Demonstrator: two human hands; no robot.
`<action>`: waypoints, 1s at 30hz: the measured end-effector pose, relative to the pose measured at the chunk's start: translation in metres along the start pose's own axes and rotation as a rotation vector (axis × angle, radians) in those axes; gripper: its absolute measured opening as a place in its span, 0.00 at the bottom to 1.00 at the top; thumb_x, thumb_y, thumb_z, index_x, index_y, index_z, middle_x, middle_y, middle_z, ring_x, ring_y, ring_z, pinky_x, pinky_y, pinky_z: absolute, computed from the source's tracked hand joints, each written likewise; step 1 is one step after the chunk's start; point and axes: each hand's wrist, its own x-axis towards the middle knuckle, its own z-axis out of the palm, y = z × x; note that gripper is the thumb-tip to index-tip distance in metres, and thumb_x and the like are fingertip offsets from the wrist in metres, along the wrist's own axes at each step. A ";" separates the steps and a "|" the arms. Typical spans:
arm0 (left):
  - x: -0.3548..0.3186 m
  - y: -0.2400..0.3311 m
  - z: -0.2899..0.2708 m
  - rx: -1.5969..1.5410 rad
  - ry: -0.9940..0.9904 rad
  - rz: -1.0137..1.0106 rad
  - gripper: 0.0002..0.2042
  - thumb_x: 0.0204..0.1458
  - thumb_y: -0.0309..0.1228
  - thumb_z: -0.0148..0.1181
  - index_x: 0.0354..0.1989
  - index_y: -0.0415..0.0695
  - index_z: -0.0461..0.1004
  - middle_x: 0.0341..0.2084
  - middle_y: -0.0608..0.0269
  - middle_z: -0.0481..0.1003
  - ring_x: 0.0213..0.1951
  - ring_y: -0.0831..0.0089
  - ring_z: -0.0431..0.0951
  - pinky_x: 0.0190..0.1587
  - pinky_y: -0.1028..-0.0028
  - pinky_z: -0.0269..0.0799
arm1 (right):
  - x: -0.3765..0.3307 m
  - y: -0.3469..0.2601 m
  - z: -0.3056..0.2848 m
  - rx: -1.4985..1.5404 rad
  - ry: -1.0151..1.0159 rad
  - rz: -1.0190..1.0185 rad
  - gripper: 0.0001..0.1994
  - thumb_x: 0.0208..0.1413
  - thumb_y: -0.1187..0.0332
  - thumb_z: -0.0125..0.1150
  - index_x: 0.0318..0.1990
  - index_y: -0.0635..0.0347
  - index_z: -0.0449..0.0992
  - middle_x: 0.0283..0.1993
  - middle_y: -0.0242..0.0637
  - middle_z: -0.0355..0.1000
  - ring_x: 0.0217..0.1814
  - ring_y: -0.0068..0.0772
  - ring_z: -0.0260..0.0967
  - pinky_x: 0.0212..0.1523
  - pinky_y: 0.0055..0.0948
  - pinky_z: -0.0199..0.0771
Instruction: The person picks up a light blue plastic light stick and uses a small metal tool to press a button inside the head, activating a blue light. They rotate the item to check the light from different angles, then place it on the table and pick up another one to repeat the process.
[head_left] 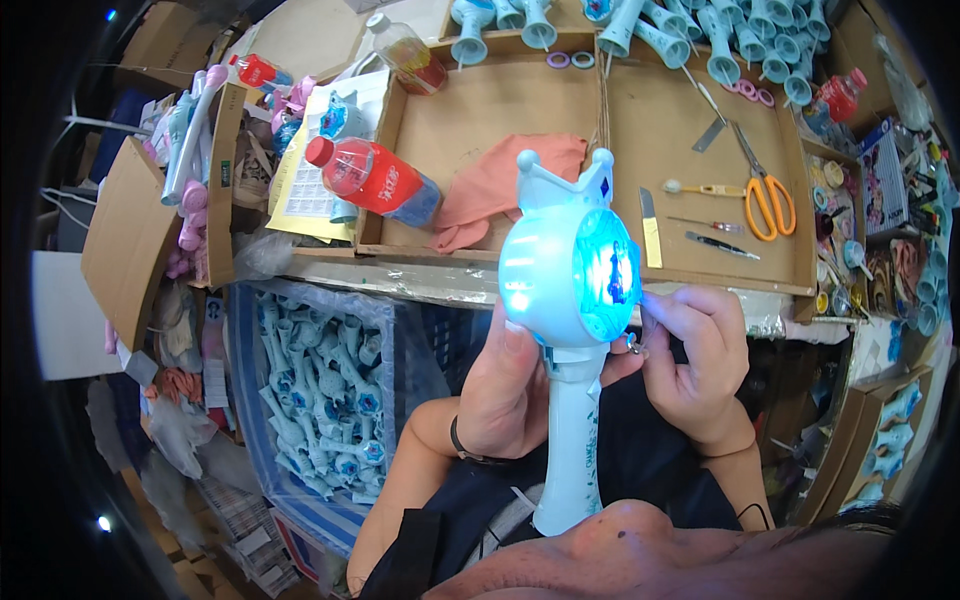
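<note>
A pale blue light stick (545, 275) stands upright in front of me, with a crown on top and its round head glowing bright blue. My left hand (495, 385) is closed around it just below the head, thumb on the near left side. Close against the head's right edge, my right hand (700, 365) has thumb and forefinger pinched together. What those fingertips hold, if anything, is too small to make out. A small shiny metal bit (634, 346) shows between the two hands, beside the stick's neck.
Beyond my hands, a cardboard tray (690, 255) holds orange-handled scissors (770, 205), a blade (650, 225), a brush (705, 188) and a salmon cloth (510, 185). A red-labelled bottle (375, 180) leans at its left. A lined bin (270, 480) of similar sticks stands at left.
</note>
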 end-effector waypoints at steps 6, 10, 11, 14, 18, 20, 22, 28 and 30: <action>-0.004 -0.002 -0.005 -0.003 -0.038 0.011 0.32 0.55 0.40 0.51 0.64 0.50 0.42 0.56 0.55 0.59 0.56 0.63 0.64 0.60 0.55 0.58 | -0.002 -0.003 0.001 0.052 0.005 0.044 0.16 0.37 0.83 0.62 0.38 0.63 0.75 0.32 0.39 0.67 0.28 0.35 0.68 0.26 0.25 0.70; -0.006 -0.004 -0.007 -0.009 -0.041 0.024 0.32 0.55 0.40 0.52 0.64 0.49 0.42 0.56 0.54 0.58 0.57 0.61 0.63 0.60 0.55 0.58 | -0.002 -0.004 -0.002 0.070 0.000 0.028 0.16 0.36 0.84 0.62 0.38 0.63 0.75 0.32 0.39 0.68 0.28 0.35 0.69 0.27 0.25 0.71; -0.006 -0.004 -0.008 -0.004 -0.047 0.020 0.32 0.55 0.40 0.52 0.64 0.49 0.42 0.56 0.53 0.58 0.57 0.61 0.63 0.60 0.55 0.57 | -0.002 -0.004 -0.002 0.068 -0.001 0.030 0.16 0.36 0.84 0.62 0.38 0.63 0.75 0.32 0.39 0.68 0.28 0.35 0.69 0.27 0.25 0.71; -0.004 -0.003 -0.006 0.008 -0.077 -0.005 0.34 0.54 0.42 0.53 0.64 0.50 0.42 0.56 0.54 0.59 0.57 0.62 0.64 0.60 0.54 0.59 | -0.001 -0.006 -0.004 0.054 -0.006 0.027 0.16 0.36 0.84 0.62 0.37 0.64 0.75 0.32 0.40 0.68 0.29 0.35 0.69 0.28 0.26 0.71; -0.006 -0.004 0.002 0.193 0.112 0.006 0.43 0.43 0.57 0.56 0.62 0.42 0.49 0.52 0.50 0.62 0.51 0.60 0.67 0.53 0.53 0.69 | -0.001 -0.008 -0.005 0.035 0.015 0.018 0.15 0.36 0.83 0.63 0.36 0.65 0.75 0.31 0.40 0.68 0.29 0.36 0.69 0.28 0.26 0.72; -0.007 -0.003 0.003 0.246 0.137 -0.015 0.43 0.43 0.57 0.55 0.62 0.42 0.48 0.52 0.50 0.62 0.50 0.59 0.68 0.52 0.52 0.69 | -0.001 -0.007 -0.006 0.036 -0.007 0.025 0.14 0.36 0.83 0.63 0.36 0.65 0.75 0.31 0.40 0.68 0.28 0.36 0.69 0.27 0.26 0.72; -0.007 -0.005 0.004 0.241 0.146 -0.004 0.43 0.44 0.57 0.55 0.62 0.42 0.48 0.52 0.50 0.62 0.50 0.59 0.68 0.52 0.52 0.69 | -0.001 -0.005 -0.006 0.044 -0.013 0.033 0.14 0.36 0.83 0.63 0.36 0.65 0.75 0.30 0.40 0.68 0.28 0.36 0.69 0.27 0.26 0.72; -0.004 -0.004 -0.004 0.052 0.007 -0.037 0.38 0.49 0.47 0.59 0.64 0.50 0.45 0.55 0.56 0.61 0.54 0.59 0.67 0.56 0.54 0.64 | -0.002 -0.006 -0.006 0.051 0.013 0.041 0.15 0.34 0.83 0.63 0.35 0.63 0.75 0.30 0.38 0.68 0.27 0.35 0.69 0.25 0.25 0.71; -0.005 -0.005 -0.003 0.144 0.051 -0.017 0.39 0.47 0.50 0.57 0.63 0.47 0.46 0.53 0.51 0.62 0.52 0.58 0.68 0.52 0.56 0.69 | -0.002 -0.005 -0.006 0.044 0.038 0.020 0.16 0.33 0.83 0.63 0.35 0.63 0.76 0.31 0.38 0.68 0.27 0.34 0.69 0.25 0.25 0.71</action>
